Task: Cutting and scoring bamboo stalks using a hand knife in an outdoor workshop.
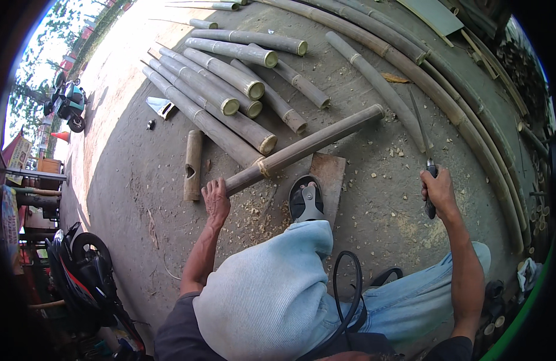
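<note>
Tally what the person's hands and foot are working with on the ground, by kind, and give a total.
Bamboo pole gripped by the left hand: 1
Long knife gripped by the right hand: 1
Wooden board under the pole: 1
Short notched bamboo piece beside the left hand: 1
Sandal: 1
Total: 5

My left hand (216,201) grips the near end of a long grey-brown bamboo pole (308,146) slanting up and right across a flat wooden board (328,174), while my right hand (438,191) holds a long-bladed, dark-handled knife (423,139) upright.
</note>
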A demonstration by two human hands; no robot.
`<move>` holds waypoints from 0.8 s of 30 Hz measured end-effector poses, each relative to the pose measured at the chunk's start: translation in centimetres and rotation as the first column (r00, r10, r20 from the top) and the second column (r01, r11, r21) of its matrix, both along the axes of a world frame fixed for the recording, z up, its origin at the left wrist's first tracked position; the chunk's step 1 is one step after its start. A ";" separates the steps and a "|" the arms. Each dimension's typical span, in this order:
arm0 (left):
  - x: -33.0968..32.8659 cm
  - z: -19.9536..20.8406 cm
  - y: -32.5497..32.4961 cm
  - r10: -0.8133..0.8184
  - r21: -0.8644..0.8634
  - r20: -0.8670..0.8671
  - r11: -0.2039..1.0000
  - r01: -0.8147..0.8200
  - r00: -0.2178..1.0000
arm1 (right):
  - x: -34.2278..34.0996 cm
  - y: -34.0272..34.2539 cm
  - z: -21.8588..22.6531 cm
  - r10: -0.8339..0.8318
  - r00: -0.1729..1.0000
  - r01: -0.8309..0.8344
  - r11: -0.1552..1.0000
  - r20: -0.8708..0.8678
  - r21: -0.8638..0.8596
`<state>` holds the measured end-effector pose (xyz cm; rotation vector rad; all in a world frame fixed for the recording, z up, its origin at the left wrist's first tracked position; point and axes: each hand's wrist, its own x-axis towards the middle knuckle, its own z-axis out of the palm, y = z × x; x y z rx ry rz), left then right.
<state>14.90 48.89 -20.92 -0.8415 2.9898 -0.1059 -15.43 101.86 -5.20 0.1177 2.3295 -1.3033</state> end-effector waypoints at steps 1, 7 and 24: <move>-0.2 -0.2 0.7 0.003 0.000 -0.004 1.000 -0.003 1.000 | 0.1 0.0 -0.3 0.005 0.999 -0.004 1.000 0.036 -0.021; -2.6 0.5 9.0 0.750 0.354 -0.371 0.659 -0.664 0.547 | 0.9 0.0 -2.5 -0.078 0.996 0.083 0.992 0.048 -0.100; -8.9 -7.0 8.0 0.860 0.856 0.483 -0.423 0.297 -0.167 | 2.2 -3.3 -3.3 -0.085 0.996 0.088 0.990 0.034 -0.115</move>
